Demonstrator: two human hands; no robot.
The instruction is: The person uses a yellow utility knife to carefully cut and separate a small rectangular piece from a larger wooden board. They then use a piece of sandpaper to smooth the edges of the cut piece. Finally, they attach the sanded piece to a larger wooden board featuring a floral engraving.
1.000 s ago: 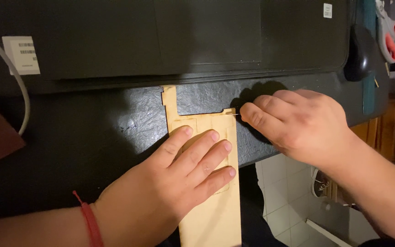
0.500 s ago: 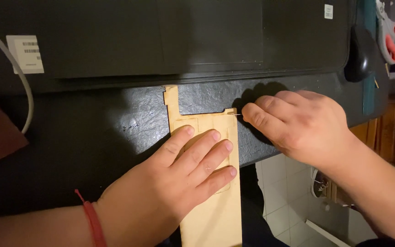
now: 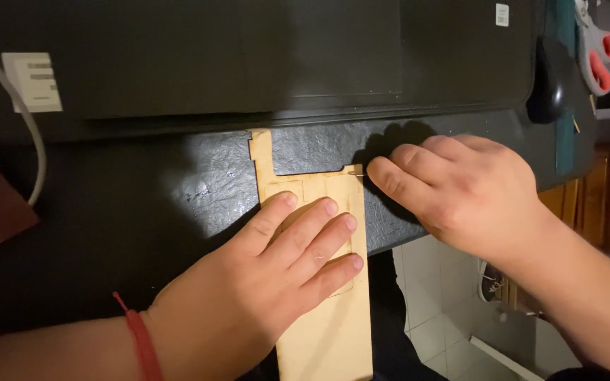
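Pressing flat, the left hand (image 3: 262, 282) spreads its fingers over the thin wooden panel (image 3: 323, 331), which lies on the black textured mat (image 3: 199, 190) and juts past the near edge. Right hand (image 3: 453, 187) sits curled at the panel's top corner, fingertips pinching a tiny pin-like piece (image 3: 356, 173).

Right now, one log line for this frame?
left hand: flat, pressing thin wooden sheet | right hand: pinching thin pin-like tool at sheet's top corner | surface: black textured mat
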